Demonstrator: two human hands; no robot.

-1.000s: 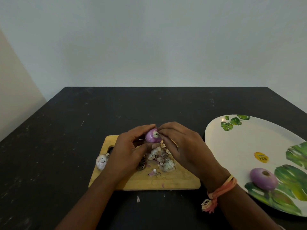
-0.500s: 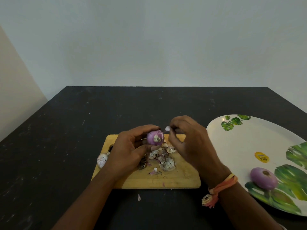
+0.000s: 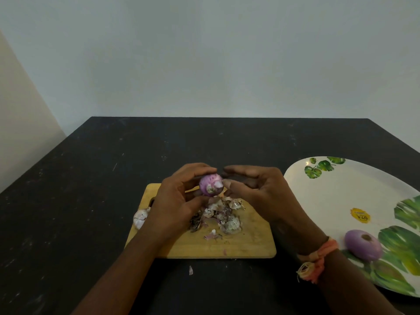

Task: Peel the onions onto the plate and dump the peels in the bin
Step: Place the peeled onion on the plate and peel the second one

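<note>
Onion (image 3: 210, 185): you held it above the cutting board (image 3: 250, 242), between your two hands, mostly purple with pale scraps of skin left.
Left hand (image 3: 179, 196): its fingers (image 3: 200, 170) and thumb were curled round the onion, cradling it.
Right hand (image 3: 261, 189): curled, thumb tip against a pale loose flap; it looked like a pinch against the forefinger, though the blur left that unsure.
Handling: small, light and firm, but slick once bare; I would hold the round body and pull only at the papery edges, which tear easily.
Change: half a second before, your right hand was drawn off the onion with a scrap at its fingertips; now it was back at the skin, and the onion had turned a little in your grip.
Peels (image 3: 221, 215): heaped on the board below; one stray bit (image 3: 191, 270) lay on the tabletop (image 3: 91, 201).
Unpeeled bulb (image 3: 141, 218): at the board's left edge.
Plate (image 3: 341, 196): to the right, carrying one peeled onion (image 3: 363, 245).
</note>
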